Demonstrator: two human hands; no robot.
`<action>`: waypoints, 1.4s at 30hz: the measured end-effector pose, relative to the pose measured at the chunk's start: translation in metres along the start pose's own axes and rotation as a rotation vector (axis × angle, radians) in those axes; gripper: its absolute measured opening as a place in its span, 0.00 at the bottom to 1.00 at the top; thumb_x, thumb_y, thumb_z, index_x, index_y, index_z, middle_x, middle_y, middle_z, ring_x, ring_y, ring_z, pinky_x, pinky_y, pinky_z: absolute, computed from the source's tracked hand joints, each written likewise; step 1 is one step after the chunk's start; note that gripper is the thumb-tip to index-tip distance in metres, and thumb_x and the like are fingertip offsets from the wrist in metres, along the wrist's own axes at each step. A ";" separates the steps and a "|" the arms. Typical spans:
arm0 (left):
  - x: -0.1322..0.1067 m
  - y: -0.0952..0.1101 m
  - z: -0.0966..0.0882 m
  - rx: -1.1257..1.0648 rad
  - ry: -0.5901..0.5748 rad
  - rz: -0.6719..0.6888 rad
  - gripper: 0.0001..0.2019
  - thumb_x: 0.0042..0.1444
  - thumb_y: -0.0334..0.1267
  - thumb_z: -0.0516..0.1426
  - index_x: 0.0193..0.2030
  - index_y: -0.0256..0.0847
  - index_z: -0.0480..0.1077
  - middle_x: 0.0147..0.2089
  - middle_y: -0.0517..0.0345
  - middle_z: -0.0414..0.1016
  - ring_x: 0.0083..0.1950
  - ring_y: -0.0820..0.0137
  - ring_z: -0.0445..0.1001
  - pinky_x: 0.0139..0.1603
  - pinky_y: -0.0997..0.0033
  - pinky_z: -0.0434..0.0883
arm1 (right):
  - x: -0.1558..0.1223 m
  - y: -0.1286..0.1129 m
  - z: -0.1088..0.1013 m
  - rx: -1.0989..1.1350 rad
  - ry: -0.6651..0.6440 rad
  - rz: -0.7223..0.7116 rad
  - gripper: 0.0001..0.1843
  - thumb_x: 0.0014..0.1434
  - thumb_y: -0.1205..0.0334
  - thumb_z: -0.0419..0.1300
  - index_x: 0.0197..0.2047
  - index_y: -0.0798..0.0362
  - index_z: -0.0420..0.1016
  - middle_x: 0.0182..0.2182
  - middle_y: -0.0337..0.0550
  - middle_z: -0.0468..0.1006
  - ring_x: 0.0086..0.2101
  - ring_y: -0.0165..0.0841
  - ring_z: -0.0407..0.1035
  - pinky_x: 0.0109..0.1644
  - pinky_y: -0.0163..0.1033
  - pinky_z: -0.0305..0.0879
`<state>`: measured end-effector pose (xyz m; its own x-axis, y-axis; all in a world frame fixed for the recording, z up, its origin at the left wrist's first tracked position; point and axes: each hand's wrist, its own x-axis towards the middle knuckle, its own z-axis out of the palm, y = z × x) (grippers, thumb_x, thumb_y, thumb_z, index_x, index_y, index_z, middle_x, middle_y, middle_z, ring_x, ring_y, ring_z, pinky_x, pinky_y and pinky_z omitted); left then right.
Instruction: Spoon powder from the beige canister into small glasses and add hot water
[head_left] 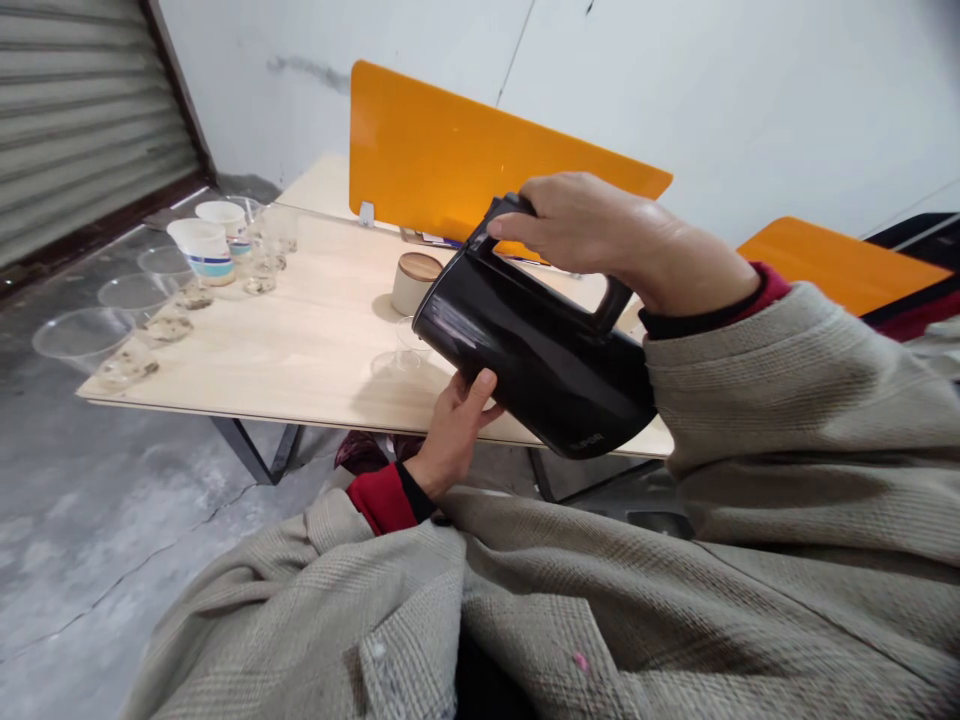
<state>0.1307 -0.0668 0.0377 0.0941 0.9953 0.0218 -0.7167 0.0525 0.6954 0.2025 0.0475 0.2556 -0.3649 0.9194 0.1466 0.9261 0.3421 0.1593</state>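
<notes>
Tilting a glossy black plastic kettle (525, 360) over a pale wooden bench (300, 320), fingers of the right hand (600, 240) closed round its black handle, left hand (454, 435) bracing its underside; a slipping grip could drop it onto the clear plastic cup (397, 360) below.

Your coat (787, 420): tan and bumpy, with a small pink spot (580, 660).
Your cuffs (381, 498): red with black ends.
Your left hand (450, 435) and right hand (622, 240): bare.
</notes>
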 end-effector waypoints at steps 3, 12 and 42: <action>0.000 0.000 0.001 -0.011 -0.001 0.003 0.28 0.62 0.58 0.68 0.61 0.44 0.76 0.73 0.46 0.73 0.75 0.50 0.69 0.72 0.43 0.72 | 0.002 0.001 0.002 -0.003 0.013 -0.024 0.20 0.72 0.47 0.53 0.35 0.53 0.69 0.39 0.55 0.79 0.42 0.45 0.77 0.44 0.44 0.65; 0.002 0.001 0.003 -0.036 0.007 0.009 0.26 0.61 0.56 0.68 0.61 0.45 0.77 0.72 0.48 0.73 0.75 0.51 0.69 0.73 0.43 0.72 | 0.005 0.002 0.000 -0.021 0.054 -0.059 0.21 0.71 0.45 0.53 0.36 0.53 0.72 0.41 0.59 0.81 0.43 0.48 0.77 0.42 0.46 0.63; 0.014 0.004 -0.010 0.284 -0.017 0.169 0.26 0.59 0.53 0.69 0.60 0.45 0.76 0.63 0.49 0.81 0.66 0.55 0.76 0.73 0.50 0.69 | -0.071 0.039 0.022 0.585 0.358 0.281 0.16 0.69 0.60 0.59 0.29 0.46 0.60 0.22 0.34 0.66 0.23 0.29 0.62 0.30 0.40 0.56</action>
<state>0.1223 -0.0517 0.0330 0.0040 0.9864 0.1643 -0.5025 -0.1401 0.8532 0.2670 0.0004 0.2299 -0.0230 0.9023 0.4305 0.8527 0.2425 -0.4627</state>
